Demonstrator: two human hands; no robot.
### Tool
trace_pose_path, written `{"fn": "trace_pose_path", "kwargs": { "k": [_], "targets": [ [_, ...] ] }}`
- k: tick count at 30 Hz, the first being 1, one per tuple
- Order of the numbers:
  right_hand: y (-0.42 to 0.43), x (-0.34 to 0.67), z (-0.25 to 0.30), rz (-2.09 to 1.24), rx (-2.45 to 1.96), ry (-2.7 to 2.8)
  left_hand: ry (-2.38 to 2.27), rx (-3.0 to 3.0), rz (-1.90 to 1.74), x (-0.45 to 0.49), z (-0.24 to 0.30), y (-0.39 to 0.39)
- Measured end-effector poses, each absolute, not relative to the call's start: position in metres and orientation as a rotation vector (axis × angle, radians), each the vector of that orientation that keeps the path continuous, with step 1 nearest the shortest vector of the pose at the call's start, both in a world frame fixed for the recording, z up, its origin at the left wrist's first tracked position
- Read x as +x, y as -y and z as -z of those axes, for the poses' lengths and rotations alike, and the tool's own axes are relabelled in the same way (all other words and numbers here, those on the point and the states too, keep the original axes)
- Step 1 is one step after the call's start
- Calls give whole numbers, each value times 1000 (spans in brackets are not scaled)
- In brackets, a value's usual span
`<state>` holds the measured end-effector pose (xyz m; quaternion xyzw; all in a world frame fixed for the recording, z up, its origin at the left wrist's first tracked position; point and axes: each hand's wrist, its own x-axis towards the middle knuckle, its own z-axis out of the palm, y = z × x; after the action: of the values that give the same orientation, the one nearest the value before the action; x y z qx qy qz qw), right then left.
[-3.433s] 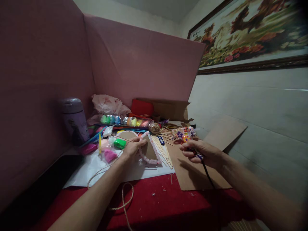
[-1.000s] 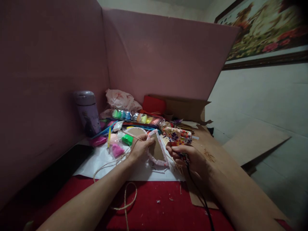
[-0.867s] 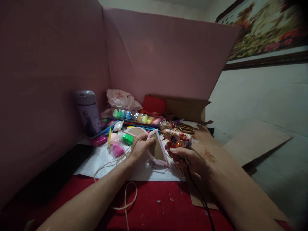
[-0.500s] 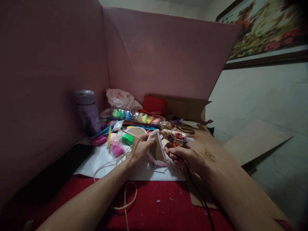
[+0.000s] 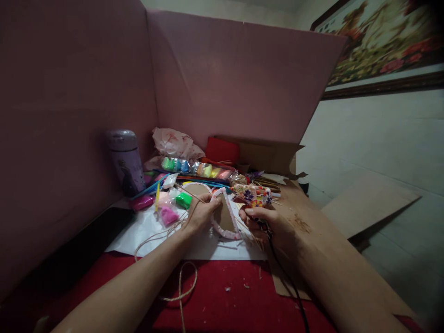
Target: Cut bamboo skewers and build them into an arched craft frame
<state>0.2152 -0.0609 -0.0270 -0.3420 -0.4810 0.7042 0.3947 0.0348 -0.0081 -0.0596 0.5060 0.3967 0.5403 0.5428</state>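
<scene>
My left hand (image 5: 202, 213) is closed on a half-round cardboard piece (image 5: 226, 215) edged in pale pink patterned material, tilted up above the white sheet. A thin stick (image 5: 190, 192) also passes by its fingers, pointing up and left. My right hand (image 5: 265, 222) is wrapped around the handle of a flower-patterned glue gun (image 5: 251, 195), its front end towards the cardboard piece, with a small gap between them. A black cord (image 5: 282, 270) runs down from its handle. Behind my left hand lies a second rounded cardboard piece (image 5: 196, 188) with a similar edging.
Bagged coloured clay (image 5: 208, 171), a bright green packet (image 5: 183, 200) and a pink one (image 5: 169, 216) lie beyond my hands. A purple bottle (image 5: 126, 162) stands at left, near a dark flat object (image 5: 79, 240). Twine (image 5: 189, 291) trails over the red cloth (image 5: 222, 300).
The glue gun has turned in my right hand, so more of its flowered side shows, and it sits slightly higher. My left hand and the cardboard piece have barely shifted.
</scene>
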Motion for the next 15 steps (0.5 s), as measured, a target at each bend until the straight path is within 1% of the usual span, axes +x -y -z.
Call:
{"fn": "trace_pose_path", "kwargs": {
  "k": [8,15],
  "targets": [
    [61,209,24,-1610,-950,1113,-937,1256,-1291,34,62,6],
    [59,209,25,-1562,-1055,1109,-953,1259,-1271,35,54,13]
  ]
}}
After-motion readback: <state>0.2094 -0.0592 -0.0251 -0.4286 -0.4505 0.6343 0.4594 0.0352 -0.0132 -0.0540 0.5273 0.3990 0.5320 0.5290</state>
